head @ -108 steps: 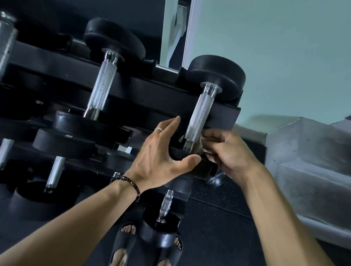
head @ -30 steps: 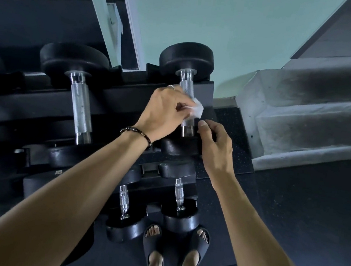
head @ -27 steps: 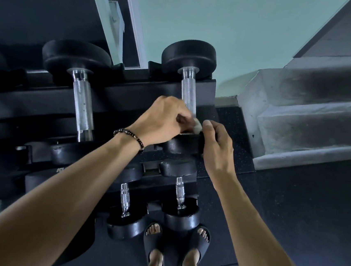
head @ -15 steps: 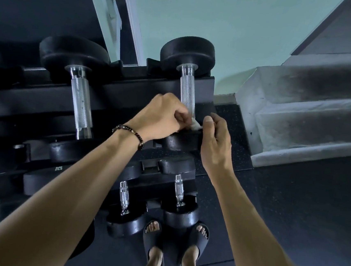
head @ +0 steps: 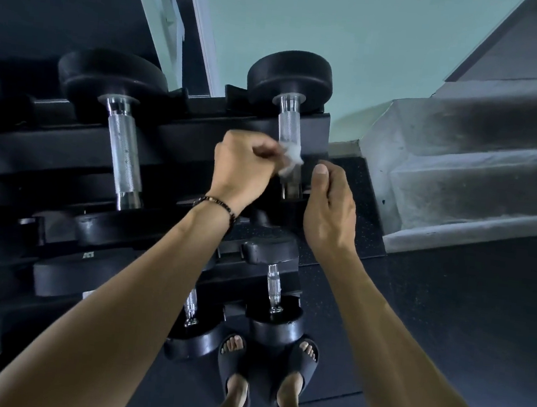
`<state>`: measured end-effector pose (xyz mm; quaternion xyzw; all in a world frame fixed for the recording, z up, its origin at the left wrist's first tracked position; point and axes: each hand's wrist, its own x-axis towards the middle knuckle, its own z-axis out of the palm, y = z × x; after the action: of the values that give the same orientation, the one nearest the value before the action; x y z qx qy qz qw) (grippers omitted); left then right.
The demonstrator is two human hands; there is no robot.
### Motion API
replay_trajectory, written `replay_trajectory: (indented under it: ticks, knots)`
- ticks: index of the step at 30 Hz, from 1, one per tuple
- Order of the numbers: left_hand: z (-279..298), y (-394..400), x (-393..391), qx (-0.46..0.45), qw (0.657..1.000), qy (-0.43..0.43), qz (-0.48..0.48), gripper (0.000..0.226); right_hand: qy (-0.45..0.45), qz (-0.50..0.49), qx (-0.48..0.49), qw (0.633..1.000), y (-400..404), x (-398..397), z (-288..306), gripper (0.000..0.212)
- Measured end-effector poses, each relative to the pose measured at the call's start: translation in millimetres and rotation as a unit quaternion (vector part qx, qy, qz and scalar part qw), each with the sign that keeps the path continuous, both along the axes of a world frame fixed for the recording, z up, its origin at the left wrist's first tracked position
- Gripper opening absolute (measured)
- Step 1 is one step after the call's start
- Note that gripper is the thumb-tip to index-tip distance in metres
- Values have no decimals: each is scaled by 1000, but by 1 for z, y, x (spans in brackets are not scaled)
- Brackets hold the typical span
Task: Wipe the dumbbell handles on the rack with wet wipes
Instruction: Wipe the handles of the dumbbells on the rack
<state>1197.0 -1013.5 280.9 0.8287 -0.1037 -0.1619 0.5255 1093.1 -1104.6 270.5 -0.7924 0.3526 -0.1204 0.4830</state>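
- The left hand (head: 243,166) is curled into a loose fist and pinches a crumpled white wipe (head: 290,160) between its fingertips.
- The wipe is pressed against the lower half of a knurled metal handle (head: 288,127), which belongs to the rightmost dumbbell on the top tier of the rack (head: 316,132).
- That dumbbell lies with its far head (head: 290,77) up against the back of the rack; its near head is mostly hidden behind the hands.
- The right hand (head: 330,209) sits just right of the handle's near end, thumb up and fingers curled around the near head of the dumbbell; how firmly it holds cannot be told.
- A beaded bracelet (head: 216,203) circles the left wrist.
- To the left on the same tier lies a second dumbbell (head: 124,153) with a longer bare handle, well apart from the hands.
- Lower tiers hold more dumbbells, among them a small one (head: 274,287) right under the hands.
- Two feet in dark slides (head: 235,367) stand on the black floor at the foot of the rack.
- Concrete steps (head: 476,180) rise on the right, against a pale green wall (head: 358,41).
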Motion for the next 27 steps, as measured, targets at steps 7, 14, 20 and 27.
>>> replay_trajectory:
  ticks: [7, 14, 20, 27]
  knots:
    - [-4, 15, -8, 19, 994, 63, -82, 11, 12, 32, -44, 998, 3, -7, -2, 71]
    - [-1, -9, 15, -59, 997, -21, 38, 21, -6, 17, -56, 998, 8, -17, -9, 78]
    - [-8, 12, -9, 24, 998, 2, -61, 15, -14, 6, -45, 999, 6, -15, -11, 71]
    - [4, -21, 20, -66, 992, -37, 98, 9, -29, 9, -47, 998, 5, -15, -14, 66]
